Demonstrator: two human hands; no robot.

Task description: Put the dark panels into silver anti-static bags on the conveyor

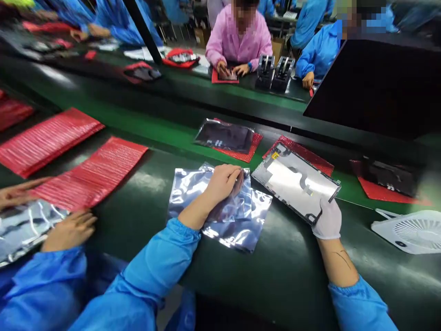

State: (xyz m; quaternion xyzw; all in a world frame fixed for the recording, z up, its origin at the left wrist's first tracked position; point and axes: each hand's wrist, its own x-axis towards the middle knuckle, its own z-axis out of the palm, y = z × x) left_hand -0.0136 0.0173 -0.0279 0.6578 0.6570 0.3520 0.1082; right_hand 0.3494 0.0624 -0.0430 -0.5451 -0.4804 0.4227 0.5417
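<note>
On the dark green bench (pixel 285 276) in front of this person, the work looks to be at the bagging stage, bag and panel not yet brought together; a silvery bag (pixel 193 188) lies flat at the middle with a second bag (pixel 241 232) under it, and the grey panel (pixel 296 181) is held just to their right, tilted, its far edge over a red sleeve (pixel 310 156); I judge that getting one into the other would call for the bag's mouth held open and the panel's edge squared to it; the left hand (pixel 223 181) rests knuckles-up on the bag, arm stretched forward, fingers curled and seemingly tucked under the top film; the gloved right hand (pixel 328 220) pinches the panel's near corner, thumb on top.
</note>
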